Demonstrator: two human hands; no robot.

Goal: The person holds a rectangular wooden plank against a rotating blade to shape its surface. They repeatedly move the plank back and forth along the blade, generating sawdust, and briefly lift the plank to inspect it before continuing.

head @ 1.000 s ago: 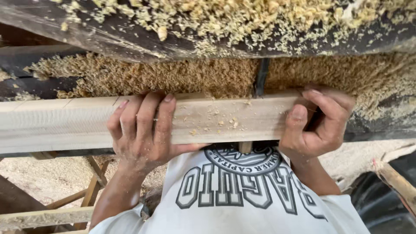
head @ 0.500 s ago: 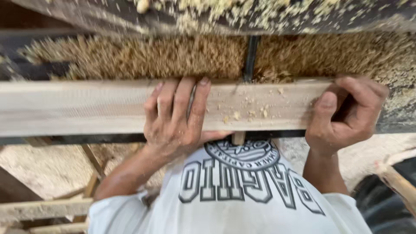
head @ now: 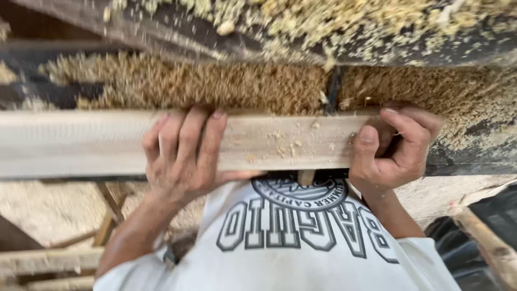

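Roughly, left to right:

Wooden frame: pale, weathered slats (head: 48,258) cross at angles at the lower left, over a light floor dusted with fine sawdust.

Plank: a long, flat board (head: 81,143) of pale, raw-sawn wood lies level across the view, from the left edge to the right hand; its face is smooth-grained and speckled with loose chips near the right end.

Left hand (head: 180,156): laid palm-down over the top of the plank near its middle, fingers (head: 212,134) stretched together across the width with tips at the far edge, thumb tucked under the near edge, so the hand is clamped on the board.

Sawdust heap: a coarse, golden-brown bank of shavings (head: 215,83) packed just behind the plank, fibrous and crumbly.

Machine bed: a dark, worn surface (head: 177,35) slants across the top, strewn with paler, chunkier chips; a narrow dark slot (head: 335,86) cuts the heap just behind the plank's right end.

Right hand (head: 393,153): curled round the plank's right end, thumb pressed on the top face, fingers hooked over the far side, gripping firmly.

Shirt: soft white cloth (head: 301,248) with dark block print, below the plank.

Stick: a rough, rounded pole (head: 484,242) at the lower right over dark material.
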